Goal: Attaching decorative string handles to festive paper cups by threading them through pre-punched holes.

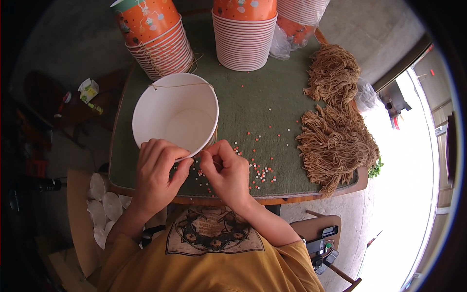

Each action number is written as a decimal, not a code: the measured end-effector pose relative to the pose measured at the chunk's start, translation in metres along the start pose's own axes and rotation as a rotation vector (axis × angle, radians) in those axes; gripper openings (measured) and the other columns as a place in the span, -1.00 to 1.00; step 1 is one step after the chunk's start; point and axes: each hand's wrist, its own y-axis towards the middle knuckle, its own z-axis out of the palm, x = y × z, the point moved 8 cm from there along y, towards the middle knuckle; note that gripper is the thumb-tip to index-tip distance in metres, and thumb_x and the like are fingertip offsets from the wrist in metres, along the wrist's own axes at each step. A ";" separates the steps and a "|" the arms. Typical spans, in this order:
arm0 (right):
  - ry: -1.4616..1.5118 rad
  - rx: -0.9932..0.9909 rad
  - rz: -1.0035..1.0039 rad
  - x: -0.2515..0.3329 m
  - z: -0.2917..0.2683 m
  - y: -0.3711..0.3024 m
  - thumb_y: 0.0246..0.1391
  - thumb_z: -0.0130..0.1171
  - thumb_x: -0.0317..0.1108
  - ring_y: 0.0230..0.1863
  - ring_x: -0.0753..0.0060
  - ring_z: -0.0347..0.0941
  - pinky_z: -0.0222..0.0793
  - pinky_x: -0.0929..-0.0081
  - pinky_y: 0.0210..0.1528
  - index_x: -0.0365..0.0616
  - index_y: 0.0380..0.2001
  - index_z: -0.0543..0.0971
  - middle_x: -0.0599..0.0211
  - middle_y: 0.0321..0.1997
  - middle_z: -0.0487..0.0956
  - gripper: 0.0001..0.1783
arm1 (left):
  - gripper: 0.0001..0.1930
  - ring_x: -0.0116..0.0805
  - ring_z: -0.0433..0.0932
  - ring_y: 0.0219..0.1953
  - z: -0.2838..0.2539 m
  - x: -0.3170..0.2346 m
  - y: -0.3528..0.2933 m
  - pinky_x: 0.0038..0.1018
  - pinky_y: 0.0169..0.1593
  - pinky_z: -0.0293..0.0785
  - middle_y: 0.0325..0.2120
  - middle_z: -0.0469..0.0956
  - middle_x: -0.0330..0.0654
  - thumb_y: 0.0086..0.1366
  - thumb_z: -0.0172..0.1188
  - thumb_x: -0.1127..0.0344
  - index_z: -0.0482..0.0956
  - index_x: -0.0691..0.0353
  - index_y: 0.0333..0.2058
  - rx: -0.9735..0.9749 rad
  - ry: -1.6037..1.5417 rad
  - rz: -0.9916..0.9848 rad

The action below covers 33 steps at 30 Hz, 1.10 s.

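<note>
— Both hands sit at the near edge of the table (272,97), right over the rim of a white paper bucket (172,114) lying on its side, mouth toward the person.

— What is each hand doing?

— Left hand (156,173) curls over the bucket's lower rim and grips it. Right hand (227,173) is pinched narrow, thumb and forefinger closed at the rim just beside the left; what it pinches is too small to make out, likely an end of twine.

— Any twine on it already?

— A thin twine strand (181,85) runs across the far side of the rim, so one end looks fastened. The near side appears to be the part in hand.

— And the rest?

— Three stacks of orange paper buckets (158,36) stand along the far edge; the left stack shows twine loops hanging, so I judge those finished. Two heaps of cut twine (335,141) lie along the right edge, plenty unused. Small punched paper dots (260,173), white and orange, are scattered near the front edge by the right hand.
</note>
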 end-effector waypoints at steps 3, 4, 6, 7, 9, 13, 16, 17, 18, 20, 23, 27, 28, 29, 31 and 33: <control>0.006 0.004 -0.006 0.001 0.001 0.000 0.16 0.18 -0.43 -0.57 0.89 0.22 0.20 0.77 -0.54 -0.21 -0.46 0.45 0.60 -0.66 0.43 -0.85 | -0.79 -0.18 0.44 -0.35 -0.001 0.003 0.000 -0.31 -0.22 0.31 -0.42 0.46 -0.19 0.06 0.29 0.52 0.49 0.20 -0.31 -0.003 -0.022 -0.015; 0.001 0.018 0.007 -0.001 0.003 0.000 0.17 0.17 -0.43 -0.57 0.89 0.23 0.20 0.77 -0.53 -0.21 -0.45 0.45 0.59 -0.65 0.44 -0.85 | -0.82 -0.16 0.45 -0.36 -0.002 0.005 0.001 -0.30 -0.23 0.32 -0.43 0.47 -0.18 0.09 0.27 0.52 0.50 0.20 -0.32 -0.009 -0.041 -0.021; -0.005 0.032 0.019 -0.002 0.004 0.000 0.17 0.17 -0.43 -0.57 0.89 0.24 0.21 0.77 -0.53 -0.22 -0.45 0.45 0.59 -0.65 0.44 -0.85 | -0.88 -0.13 0.48 -0.39 -0.003 0.018 0.004 -0.29 -0.27 0.37 -0.44 0.49 -0.15 0.18 0.20 0.51 0.50 0.23 -0.30 0.039 -0.110 -0.144; -0.010 0.034 0.013 -0.001 0.004 0.000 0.17 0.17 -0.43 -0.57 0.88 0.24 0.21 0.77 -0.53 -0.22 -0.45 0.45 0.58 -0.65 0.45 -0.85 | -0.90 -0.13 0.51 -0.41 -0.002 0.023 0.008 -0.31 -0.31 0.42 -0.43 0.51 -0.12 0.23 0.16 0.50 0.49 0.27 -0.27 0.077 -0.209 -0.213; -0.014 0.037 0.005 0.000 0.004 0.001 0.17 0.17 -0.43 -0.57 0.88 0.25 0.21 0.76 -0.53 -0.22 -0.44 0.45 0.57 -0.65 0.45 -0.85 | -0.90 -0.15 0.53 -0.40 0.003 0.028 0.019 -0.33 -0.30 0.43 -0.43 0.52 -0.11 0.24 0.15 0.49 0.49 0.29 -0.26 0.218 -0.273 -0.283; -0.032 0.051 0.013 0.001 0.006 0.000 0.17 0.15 -0.43 -0.59 0.84 0.26 0.23 0.73 -0.53 -0.22 -0.44 0.45 0.53 -0.66 0.45 -0.86 | -0.90 -0.22 0.53 -0.42 0.026 0.035 0.029 -0.39 -0.31 0.43 -0.45 0.53 -0.10 0.28 0.12 0.45 0.47 0.32 -0.24 0.509 -0.477 -0.257; -0.042 0.063 0.008 0.004 0.006 0.002 0.13 0.18 -0.41 -0.63 0.58 0.38 0.30 0.56 -0.55 -0.20 -0.43 0.43 0.39 -0.67 0.48 -0.85 | -0.91 -0.25 0.50 -0.44 0.035 0.039 0.031 -0.41 -0.32 0.42 -0.48 0.51 -0.11 0.31 0.11 0.42 0.46 0.32 -0.27 0.654 -0.525 -0.344; -0.052 0.073 0.001 0.005 0.006 0.002 0.09 0.20 -0.39 -0.66 0.33 0.50 0.37 0.40 -0.57 -0.19 -0.42 0.41 0.26 -0.67 0.51 -0.83 | -0.91 -0.25 0.50 -0.44 0.036 0.040 0.033 -0.41 -0.32 0.42 -0.48 0.51 -0.11 0.31 0.11 0.42 0.46 0.32 -0.27 0.654 -0.527 -0.343; -0.055 0.072 0.002 0.005 0.006 0.003 0.09 0.20 -0.39 -0.66 0.33 0.50 0.37 0.40 -0.57 -0.19 -0.42 0.41 0.26 -0.67 0.51 -0.83 | -0.92 -0.26 0.49 -0.45 0.040 0.040 0.033 -0.42 -0.32 0.41 -0.49 0.49 -0.11 0.31 0.10 0.43 0.45 0.32 -0.28 0.678 -0.522 -0.355; -0.052 0.081 0.004 0.004 0.006 0.003 0.11 0.20 -0.38 -0.65 0.33 0.51 0.38 0.41 -0.56 -0.19 -0.41 0.42 0.26 -0.66 0.52 -0.83 | -0.92 -0.26 0.47 -0.46 0.043 0.041 0.033 -0.43 -0.33 0.40 -0.51 0.48 -0.11 0.32 0.09 0.43 0.43 0.31 -0.30 0.701 -0.520 -0.366; -0.023 0.116 -0.001 0.009 0.001 0.004 0.14 0.19 -0.38 -0.64 0.33 0.52 0.39 0.42 -0.55 -0.18 -0.36 0.44 0.26 -0.64 0.53 -0.85 | -0.93 -0.25 0.47 -0.45 0.039 0.039 0.033 -0.42 -0.32 0.41 -0.50 0.47 -0.11 0.32 0.07 0.44 0.40 0.30 -0.31 0.635 -0.487 -0.290; -0.073 0.067 -0.062 0.017 -0.018 0.008 0.17 0.15 -0.40 -0.64 0.41 0.51 0.37 0.49 -0.57 -0.14 -0.23 0.43 0.29 -0.64 0.53 -0.86 | -0.95 -0.35 0.41 -0.38 0.018 0.044 0.042 -0.48 -0.24 0.38 -0.44 0.42 -0.19 0.35 0.03 0.48 0.39 0.31 -0.33 0.341 -0.440 -0.255; -0.072 0.053 -0.070 0.022 -0.022 0.011 0.17 0.16 -0.40 -0.66 0.45 0.48 0.36 0.51 -0.57 -0.14 -0.21 0.43 0.32 -0.64 0.53 -0.84 | -0.95 -0.35 0.41 -0.36 0.016 0.044 0.043 -0.47 -0.22 0.37 -0.42 0.40 -0.18 0.34 0.03 0.49 0.39 0.31 -0.33 0.322 -0.464 -0.262; -0.071 0.038 -0.078 0.028 -0.024 0.015 0.17 0.16 -0.40 -0.67 0.50 0.46 0.34 0.53 -0.58 -0.14 -0.19 0.43 0.34 -0.64 0.52 -0.82 | -0.95 -0.35 0.41 -0.36 0.016 0.042 0.044 -0.47 -0.22 0.37 -0.42 0.40 -0.18 0.34 0.03 0.49 0.39 0.31 -0.33 0.319 -0.466 -0.262; -0.083 0.053 -0.084 0.037 -0.022 0.025 0.17 0.18 -0.38 -0.70 0.56 0.39 0.30 0.56 -0.59 -0.14 -0.17 0.46 0.37 -0.66 0.51 -0.81 | -0.98 -0.23 0.45 -0.35 0.012 0.030 0.050 -0.38 -0.24 0.39 -0.38 0.40 -0.11 0.30 0.04 0.54 0.39 0.32 -0.31 0.288 -0.448 -0.158; -0.104 0.209 -0.055 0.037 -0.009 0.030 0.16 0.19 -0.36 -0.71 0.63 0.34 0.26 0.58 -0.61 -0.14 -0.18 0.50 0.39 -0.66 0.51 -0.82 | -0.97 -0.25 0.44 -0.34 0.013 0.029 0.051 -0.40 -0.25 0.38 -0.37 0.38 -0.13 0.29 0.06 0.55 0.40 0.31 -0.33 0.282 -0.463 -0.148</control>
